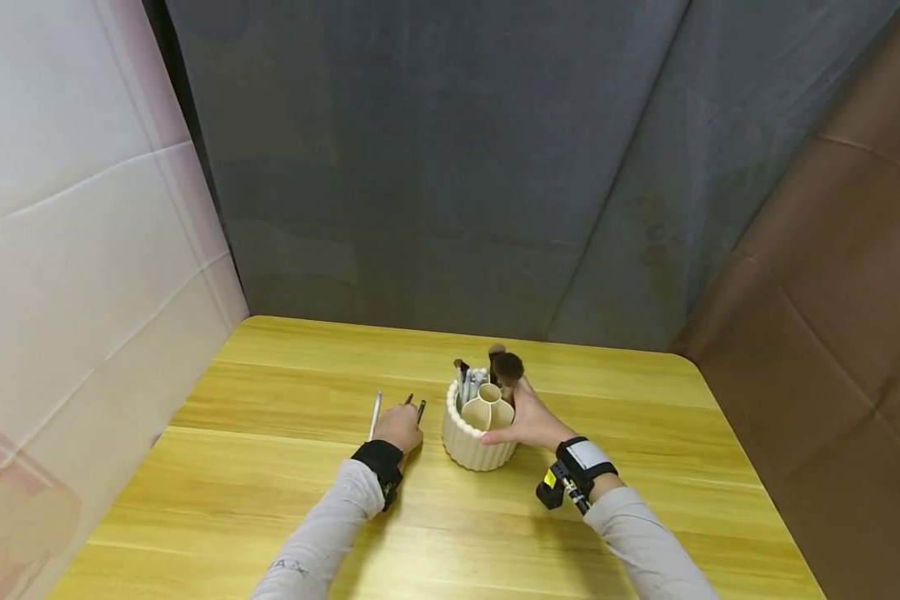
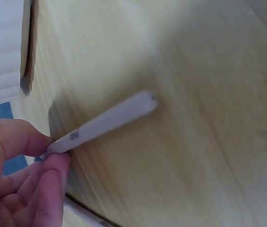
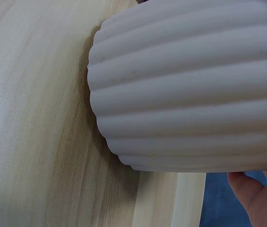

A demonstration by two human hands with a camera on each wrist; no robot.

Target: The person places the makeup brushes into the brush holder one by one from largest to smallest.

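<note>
A cream ribbed holder (image 1: 474, 446) stands mid-table with several makeup brushes (image 1: 506, 367) upright in its compartments. My right hand (image 1: 512, 414) grips its right side, thumb on the front rim; the right wrist view shows the ribbed holder wall (image 3: 190, 85) filling the frame and my palm (image 3: 261, 196) against it. To the left of the holder, my left hand (image 1: 411, 419) rests on the table. In the left wrist view its fingertips (image 2: 53, 149) pinch the end of a slim pale handle (image 2: 107, 120) that lies on the wood.
A thin white pen (image 1: 375, 414) lies left of my left hand, and two dark-tipped sticks (image 1: 421, 408) poke out past its fingers. Another pale stick (image 2: 83, 215) lies beneath the fingers. The yellow wooden table (image 1: 285, 500) is enclosed by fabric walls on the left, back and right.
</note>
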